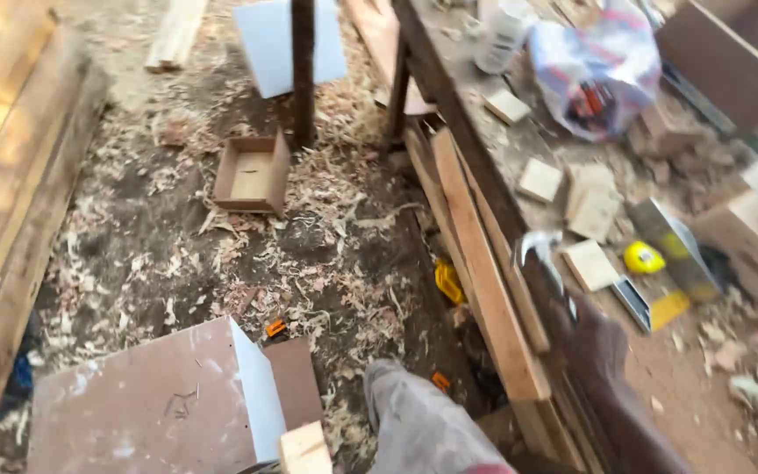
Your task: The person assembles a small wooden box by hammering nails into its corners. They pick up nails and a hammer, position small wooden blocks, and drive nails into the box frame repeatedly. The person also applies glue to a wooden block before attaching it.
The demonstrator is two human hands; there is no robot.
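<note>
My right hand (591, 341), blurred and dark below a maroon sleeve, is over the near edge of the workbench (475, 114). It grips the handle of a claw hammer (540, 249), whose metal head points up and away. Small square wooden blocks (591, 263) lie just right of the hammer head. A yellow tape measure (643, 257) sits beyond them. My left hand is out of the picture. My leg in grey trousers (418, 421) shows at the bottom.
Planks (484, 281) lean along the bench's side. The dirt floor is covered in wood shavings, with a small open wooden box (252, 173), a brown board (146, 404), a dark post (303, 70) and a pale panel (265, 44). A plastic bag (594, 75) lies on the bench.
</note>
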